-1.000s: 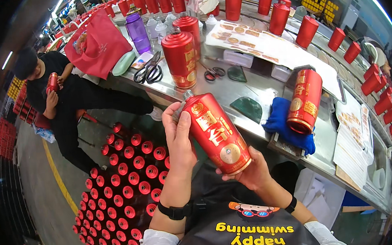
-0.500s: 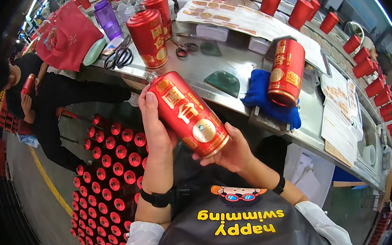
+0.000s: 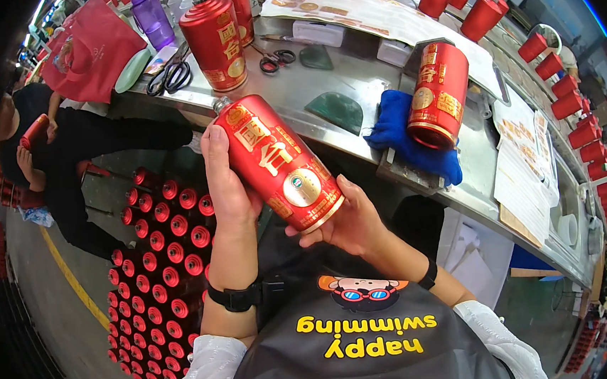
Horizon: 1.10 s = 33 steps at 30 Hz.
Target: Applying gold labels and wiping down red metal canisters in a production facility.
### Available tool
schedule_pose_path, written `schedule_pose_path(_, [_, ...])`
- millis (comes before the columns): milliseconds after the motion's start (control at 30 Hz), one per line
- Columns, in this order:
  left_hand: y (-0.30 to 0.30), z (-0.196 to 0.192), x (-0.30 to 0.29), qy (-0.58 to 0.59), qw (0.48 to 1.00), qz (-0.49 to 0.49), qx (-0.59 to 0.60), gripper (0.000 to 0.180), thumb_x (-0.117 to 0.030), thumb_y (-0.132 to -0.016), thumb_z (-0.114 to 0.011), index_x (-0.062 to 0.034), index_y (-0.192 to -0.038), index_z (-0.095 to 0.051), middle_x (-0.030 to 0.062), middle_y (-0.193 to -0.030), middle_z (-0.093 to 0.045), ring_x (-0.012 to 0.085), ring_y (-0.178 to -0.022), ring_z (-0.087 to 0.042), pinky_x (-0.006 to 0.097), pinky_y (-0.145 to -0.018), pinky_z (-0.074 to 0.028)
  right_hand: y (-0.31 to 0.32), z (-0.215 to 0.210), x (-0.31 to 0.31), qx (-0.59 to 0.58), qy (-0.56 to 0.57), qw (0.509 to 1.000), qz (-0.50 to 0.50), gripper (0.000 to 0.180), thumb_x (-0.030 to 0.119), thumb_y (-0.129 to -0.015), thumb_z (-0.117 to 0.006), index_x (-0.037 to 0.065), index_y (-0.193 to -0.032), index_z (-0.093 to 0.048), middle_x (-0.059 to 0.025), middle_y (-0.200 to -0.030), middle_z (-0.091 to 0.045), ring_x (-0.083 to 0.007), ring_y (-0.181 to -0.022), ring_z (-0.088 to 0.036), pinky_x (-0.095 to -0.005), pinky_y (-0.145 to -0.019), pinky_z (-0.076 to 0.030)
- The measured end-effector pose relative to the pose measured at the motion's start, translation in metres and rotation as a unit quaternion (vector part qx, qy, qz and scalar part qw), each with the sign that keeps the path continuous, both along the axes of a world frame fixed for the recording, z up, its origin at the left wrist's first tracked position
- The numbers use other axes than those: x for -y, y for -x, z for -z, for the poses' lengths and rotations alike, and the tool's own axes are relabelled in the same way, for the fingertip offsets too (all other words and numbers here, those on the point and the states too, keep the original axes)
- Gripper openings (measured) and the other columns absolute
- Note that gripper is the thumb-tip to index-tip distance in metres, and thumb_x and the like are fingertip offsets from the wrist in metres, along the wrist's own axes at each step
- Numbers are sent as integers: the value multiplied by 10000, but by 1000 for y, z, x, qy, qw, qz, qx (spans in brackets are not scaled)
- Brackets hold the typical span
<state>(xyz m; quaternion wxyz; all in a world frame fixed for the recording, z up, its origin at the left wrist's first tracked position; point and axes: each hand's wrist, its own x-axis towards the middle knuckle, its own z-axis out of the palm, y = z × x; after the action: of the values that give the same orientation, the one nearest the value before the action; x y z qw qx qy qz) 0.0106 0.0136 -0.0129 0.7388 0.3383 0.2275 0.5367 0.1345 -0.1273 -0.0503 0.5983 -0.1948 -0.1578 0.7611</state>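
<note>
A red bottle with gold lettering and a round gold medallion (image 3: pixel 284 164) is held tilted in front of my apron, its narrow neck toward the upper left. My left hand (image 3: pixel 233 177) closes round its upper side near the shoulder, thumb along the edge. My right hand (image 3: pixel 354 221) grips the base end, its fingers partly hidden underneath. On the metal table beyond, another red bottle (image 3: pixel 439 97) lies on a blue cloth (image 3: pixel 403 135). Two more stand at the table's left, the nearer red bottle (image 3: pixel 212 43) close to the held one's neck.
Black scissors (image 3: pixel 168 75) and a smaller pair (image 3: pixel 277 61) lie on the table (image 3: pixel 349 50), near sticker sheets (image 3: pixel 360 7) and paper stacks (image 3: pixel 527 172). Many red bottles (image 3: pixel 162 293) stand on the floor at left. A seated person (image 3: pixel 65 144) holds a red bottle. More bottles line a conveyor at right.
The held bottle, both hands and the table things have shifted slightly left and up in view. My grip on the bottle looks the same. Bottles on the conveyor have changed position.
</note>
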Motion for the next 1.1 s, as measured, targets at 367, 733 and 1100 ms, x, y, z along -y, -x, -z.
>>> schedule_pose_path(367, [1, -10, 2, -26, 999, -15, -16, 372, -400, -991, -489, -58, -1131, -534, 91, -1002, -645, 182, -865, -661, 345, -778, -557, 1, -2, -1, 22, -7, 1000, -18, 721, 582, -950, -368, 44, -1429, -352, -243, -1305, -531, -461, -1088, -591, -486, -813, -563])
schedule_pose_path(733, [3, -16, 3, -45, 998, -18, -26, 428, -357, -962, -562, -28, -1191, -414, 111, -1072, -567, 163, -915, -617, 320, -799, -545, 3, -4, -1, 65, 19, 998, 8, 660, 542, -971, -351, 52, -1413, -373, -225, -1296, -544, -435, -1088, -598, -493, -845, -544])
schedule_pose_path(1100, [3, -20, 4, -68, 995, -61, -38, 445, -325, -958, -581, -19, -1227, -404, 96, -1123, -540, 135, -961, -577, 292, -822, -516, 13, -14, 0, 175, -14, 977, 121, 663, 444, -1000, -399, 16, -1477, -231, -138, -1417, -431, -266, -1210, -540, -459, -896, -535])
